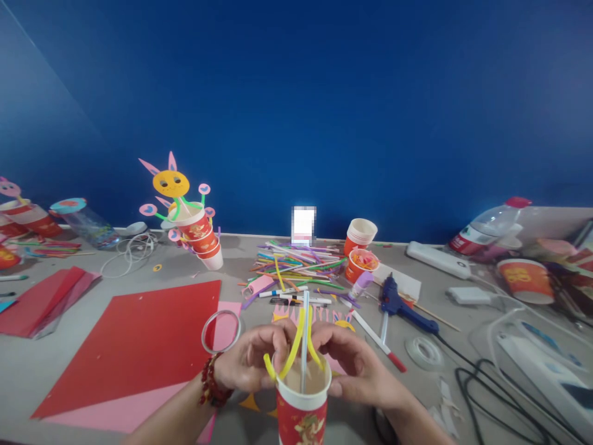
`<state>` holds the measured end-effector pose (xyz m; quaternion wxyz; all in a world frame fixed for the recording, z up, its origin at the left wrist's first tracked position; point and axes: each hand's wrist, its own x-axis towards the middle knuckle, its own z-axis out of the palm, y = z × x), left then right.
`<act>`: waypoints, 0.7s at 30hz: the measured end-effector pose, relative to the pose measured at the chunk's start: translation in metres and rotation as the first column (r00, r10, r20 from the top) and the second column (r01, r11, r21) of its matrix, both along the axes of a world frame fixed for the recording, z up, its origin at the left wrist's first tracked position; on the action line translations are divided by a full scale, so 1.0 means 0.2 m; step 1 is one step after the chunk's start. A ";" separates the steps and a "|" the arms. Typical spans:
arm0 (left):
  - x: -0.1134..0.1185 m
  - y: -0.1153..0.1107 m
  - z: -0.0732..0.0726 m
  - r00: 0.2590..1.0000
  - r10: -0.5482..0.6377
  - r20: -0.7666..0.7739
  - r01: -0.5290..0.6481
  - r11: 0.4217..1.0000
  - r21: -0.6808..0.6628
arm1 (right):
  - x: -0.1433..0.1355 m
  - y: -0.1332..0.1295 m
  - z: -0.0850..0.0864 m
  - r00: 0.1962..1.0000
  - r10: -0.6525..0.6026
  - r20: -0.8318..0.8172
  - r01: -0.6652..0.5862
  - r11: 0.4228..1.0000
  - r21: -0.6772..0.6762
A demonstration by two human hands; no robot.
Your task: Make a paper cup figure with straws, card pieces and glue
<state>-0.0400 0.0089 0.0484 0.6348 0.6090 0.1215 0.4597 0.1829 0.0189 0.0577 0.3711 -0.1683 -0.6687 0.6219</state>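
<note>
A red paper cup (303, 411) with a white rim and a printed cartoon figure stands upright at the bottom middle, its base out of view. A pale straw (304, 340) rises from inside it. Yellow pipe cleaners (296, 343) curve up beside the straw, and one end bends out over the left rim. My left hand (254, 355), with a beaded bracelet on its wrist, closes on the rim's left side, fingertips against the yellow pipe cleaner. On the opposite side my right hand (354, 361) grips the rim, thumb outside and fingers near the other yellow strand.
Ahead lie many coloured pipe cleaners (301, 262) and markers (306, 298). A blue glue gun (405, 306), clear tape (424, 352) and black cable lie right. Red paper (134, 346) covers the left, near a stacked-cup figure with a smiling face (171, 183). A bottle (484, 228) stands back right.
</note>
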 end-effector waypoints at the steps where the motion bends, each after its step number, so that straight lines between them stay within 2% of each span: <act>1: 0.00 0.00 0.00 1.000 0.001 -0.013 -0.001 1.000 0.007 | 0.00 0.00 -0.01 1.000 -0.007 0.003 0.006 1.000 0.018; 7: -0.02 0.01 0.00 0.999 -0.023 -0.023 0.024 0.999 0.031 | 0.03 0.01 -0.06 0.996 -0.067 0.062 0.055 0.982 0.183; 10: -0.02 0.02 0.00 0.999 -0.055 0.001 0.055 0.999 0.005 | 0.03 0.01 -0.06 0.993 -0.086 0.078 0.069 0.978 0.199; 15: -0.03 0.04 -0.04 0.995 -0.048 0.089 0.055 0.995 -0.077 | 0.01 -0.02 -0.05 0.996 -0.081 0.037 0.074 0.986 0.151; 21: -0.02 0.03 -0.09 0.976 -0.001 0.217 0.063 0.958 -0.281 | -0.01 -0.05 -0.03 0.980 -0.175 0.097 0.140 0.947 0.291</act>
